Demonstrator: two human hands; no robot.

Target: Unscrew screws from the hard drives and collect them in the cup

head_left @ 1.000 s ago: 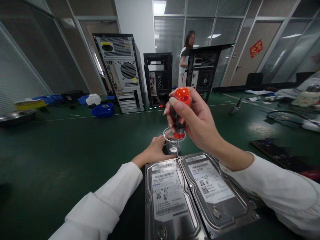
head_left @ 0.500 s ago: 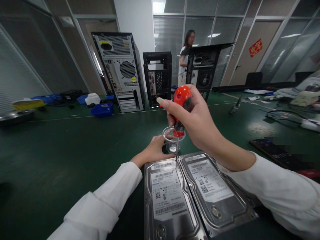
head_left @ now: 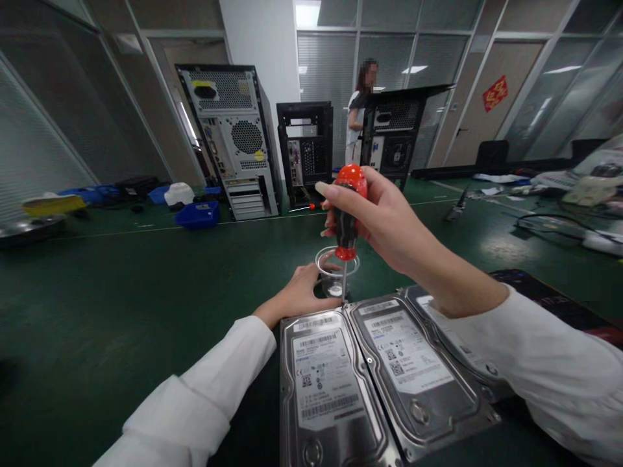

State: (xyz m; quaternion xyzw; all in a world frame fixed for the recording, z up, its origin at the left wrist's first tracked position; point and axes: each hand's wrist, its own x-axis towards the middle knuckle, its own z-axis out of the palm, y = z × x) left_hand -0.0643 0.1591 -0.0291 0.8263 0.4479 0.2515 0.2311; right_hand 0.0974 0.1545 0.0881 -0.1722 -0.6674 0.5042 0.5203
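Note:
My right hand (head_left: 389,224) is closed round the red-and-black handle of a screwdriver (head_left: 346,227). Its shaft points straight down, the tip at the far corner of the left hard drive (head_left: 325,376), where a screw seems to sit. A second hard drive (head_left: 409,357) lies right beside it, labels up on both. Behind the drives, my left hand (head_left: 299,295) curls about a clear plastic cup (head_left: 335,288), its thumb along the left drive's far edge. Part of a third hard drive (head_left: 467,357) shows under my right forearm.
Three computer cases, one silver (head_left: 228,143), one small black (head_left: 306,149) and one larger black (head_left: 394,136), stand across the green table (head_left: 121,311). A blue tray (head_left: 197,215) is at left, a phone (head_left: 549,298) at right. Another person (head_left: 355,117) stands behind.
My right hand has turned on the screwdriver handle, the thumb shifting slightly, and the forearm has swung a little, uncovering more of the third drive. The left hand has stayed put.

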